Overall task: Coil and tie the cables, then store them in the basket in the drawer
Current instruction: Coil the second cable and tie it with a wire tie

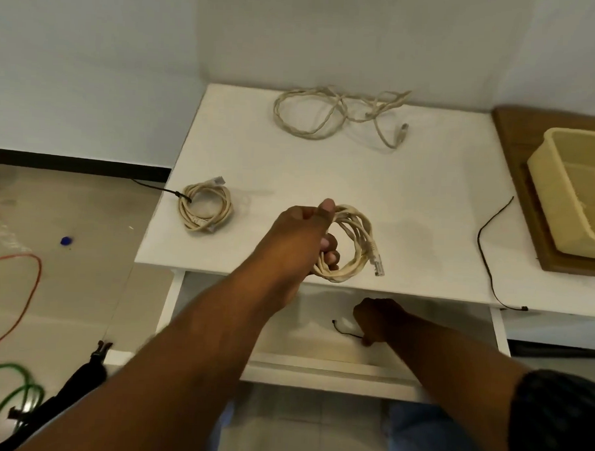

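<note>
On the floor at far left, loose orange and green cables (6, 379) lie apart from the work. On the white table (427, 197), a finished coil (206, 207) rests near the left edge, a black tie (161, 189) cinched round it with the tail trailing off the table, apparently set aside as done. The person's left hand (306, 236) is closed around a second cream coil (351, 244), fingers threaded through the loops and thumb pressed on top, seemingly to stop the turns springing open before they are bound; its clear plug (376, 261) hangs at the right of the bundle. Below, the right hand (375, 320) reaches into the open drawer (318, 349) and pinches a short black tie (347, 331), probably meant for the held coil. At the table's back edge an uncoiled cable (338, 114) lies sprawled, untouched. A longer black tie (489, 254) lies to the right, draped over the front edge. Farthest right, the yellow basket (570, 189) sits on a wooden board (525, 133), not yet in the drawer.
</note>
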